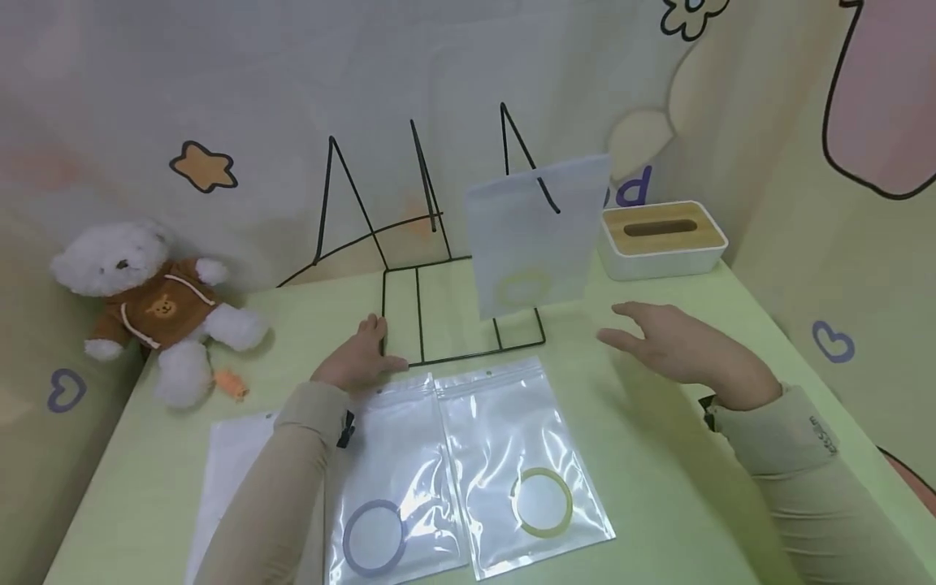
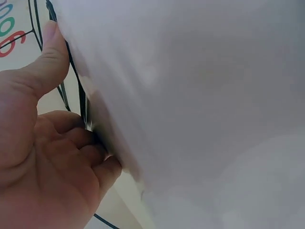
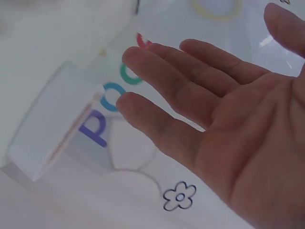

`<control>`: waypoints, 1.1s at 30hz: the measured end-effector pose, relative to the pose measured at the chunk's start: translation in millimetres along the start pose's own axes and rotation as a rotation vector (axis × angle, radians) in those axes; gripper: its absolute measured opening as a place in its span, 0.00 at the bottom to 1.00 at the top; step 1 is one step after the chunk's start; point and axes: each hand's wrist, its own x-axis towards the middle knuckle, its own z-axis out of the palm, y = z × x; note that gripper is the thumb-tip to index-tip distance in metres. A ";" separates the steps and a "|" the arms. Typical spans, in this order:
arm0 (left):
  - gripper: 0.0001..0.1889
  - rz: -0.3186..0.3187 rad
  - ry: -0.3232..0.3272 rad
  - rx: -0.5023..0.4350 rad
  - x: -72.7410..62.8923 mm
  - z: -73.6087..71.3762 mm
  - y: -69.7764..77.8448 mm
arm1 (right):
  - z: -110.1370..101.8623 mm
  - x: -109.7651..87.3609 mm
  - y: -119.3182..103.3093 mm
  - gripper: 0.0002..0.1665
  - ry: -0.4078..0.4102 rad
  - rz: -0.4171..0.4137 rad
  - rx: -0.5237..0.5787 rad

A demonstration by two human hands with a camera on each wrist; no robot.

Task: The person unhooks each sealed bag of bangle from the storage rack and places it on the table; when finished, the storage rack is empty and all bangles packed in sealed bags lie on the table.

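At the front left corner of a black wire display rack (image 1: 420, 325) is my left hand (image 1: 358, 357). In the left wrist view its thumb and bent fingers (image 2: 71, 138) meet at the thin wire, beside a large pale surface. A whitish flat bag (image 1: 537, 236) with a yellow ring showing through hangs from the rack's right hook. My right hand (image 1: 673, 345) is in the air to the right of this bag, fingers extended, holding nothing. Before the rack lie two clear zip bags, one with a purple ring (image 1: 374, 501), the other with a yellow ring (image 1: 566, 504).
A white plush bear (image 1: 164, 305) in a brown hoodie sits at the left, with a small orange item (image 1: 231, 383) next to it. A white tissue box (image 1: 661, 256) with a wooden lid stands at the back right. White sheets (image 1: 234, 463) lie partly under the left arm.
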 end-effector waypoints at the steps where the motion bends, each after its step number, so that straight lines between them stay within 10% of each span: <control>1: 0.50 0.001 -0.004 0.001 1.2 -0.4 -0.2 | -6.1 -0.6 -1.0 0.48 0.009 -0.003 0.001; 7: 0.51 -0.014 -0.038 0.004 1.2 -1.5 -3.4 | -27.2 0.0 -9.3 0.44 0.155 -0.023 0.037; 19: 0.50 -0.021 -0.046 0.073 4.7 -4.4 8.3 | -17.6 32.9 -25.4 0.41 0.731 -0.192 0.323; 33: 0.51 -0.083 0.000 0.120 9.7 -5.0 15.6 | -12.7 56.4 -49.7 0.35 1.000 -0.254 0.425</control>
